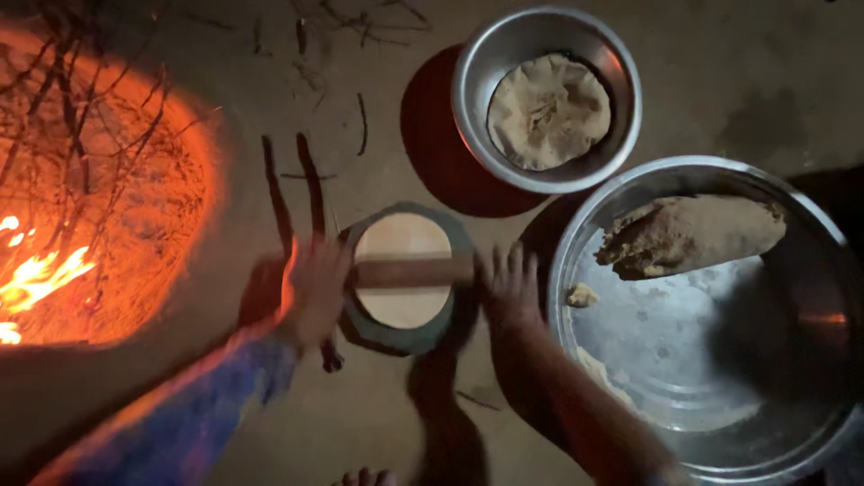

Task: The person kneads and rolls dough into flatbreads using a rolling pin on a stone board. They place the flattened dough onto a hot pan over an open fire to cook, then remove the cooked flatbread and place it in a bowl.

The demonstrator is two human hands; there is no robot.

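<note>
Rolling item: a stiff wooden rolling pin (pixel 412 272) lies across soft, thin dough (pixel 401 270) on the round board (pixel 400 335) on the floor, and we press our left hand (pixel 315 286) and right hand (pixel 511 286) flat on its ends, fingers spread, best held there.

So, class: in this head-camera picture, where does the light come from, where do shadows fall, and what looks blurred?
Head view: the fire at the left edge is the main light, casting an orange glow on the ground; the left hand and right hand on the rolling pin are motion-blurred; the small bowl throws a dark shadow to its left; the big pan shows dull glare.
</note>
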